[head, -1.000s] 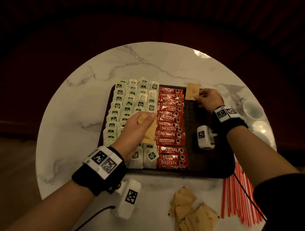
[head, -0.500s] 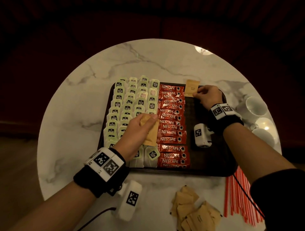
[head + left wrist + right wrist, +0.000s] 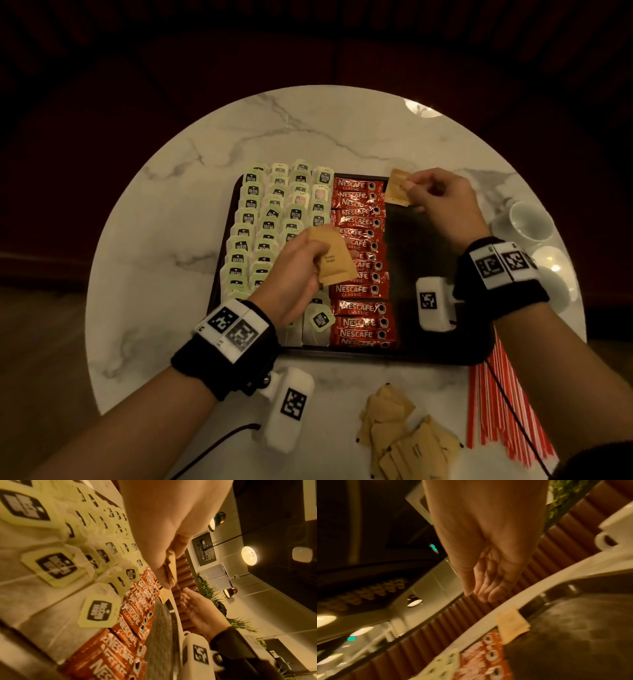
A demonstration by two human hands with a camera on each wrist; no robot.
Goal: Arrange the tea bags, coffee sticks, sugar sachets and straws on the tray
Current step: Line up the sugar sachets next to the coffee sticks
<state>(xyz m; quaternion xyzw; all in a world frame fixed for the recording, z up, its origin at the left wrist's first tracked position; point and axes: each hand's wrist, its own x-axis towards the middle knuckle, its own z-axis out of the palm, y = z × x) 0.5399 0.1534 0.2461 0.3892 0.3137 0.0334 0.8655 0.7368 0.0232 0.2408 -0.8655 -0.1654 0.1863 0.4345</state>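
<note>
Where room is left, head view: the right half of the dark, matte tray is seen bare; the left half is filled by tea bags and a column of coffee sticks.
Table, head view: a round marble table is seen, with free margin left and beyond the tray; white cups are crowded at its right edge.
Left hand, head view: the left hand is clamped on a flat brown paper held sachet, raised over the coffee sticks, its long axis running near to far.
Right hand, head view: the right hand is found at the far tray edge, beside the far sachet.
Waiting stock, head view: loose sachets are heaped before the tray; red straws are laid lengthwise, near to far.
Left wrist view: the held sachet is shown edge-on, pinched between thumb and fingers; glossy coffee sticks are laid crosswise.
Right wrist view: the fingers are seen straight, together, holding nothing; the far sachet is leaned on the tray's far rim, apart from them.
</note>
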